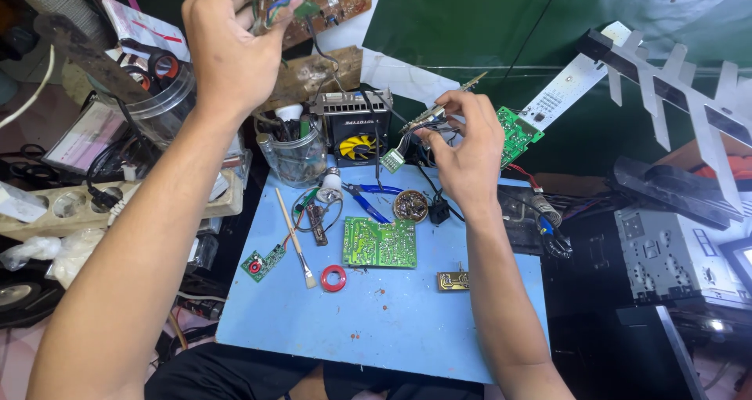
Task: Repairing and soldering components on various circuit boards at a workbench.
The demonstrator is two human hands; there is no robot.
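My left hand (227, 43) is raised high at the top left, its fingers closed on a bundle of wires (276, 7) with a small green connector, which hangs from a brown circuit board (333, 4) above. My right hand (466, 145) is over the back of the blue mat (392, 322), pinching a narrow circuit board (439, 110) edge-on; a small green connector (392, 160) dangles from it by short wires.
On the mat lie a green circuit board (379, 243), a brush (295, 239), a red ring (334, 278), blue-handled pliers (368, 196) and a small gold part (453, 281). A black fan unit (356, 130) and a clear jar (296, 153) stand behind. A soldering iron (548, 220) rests at the right.
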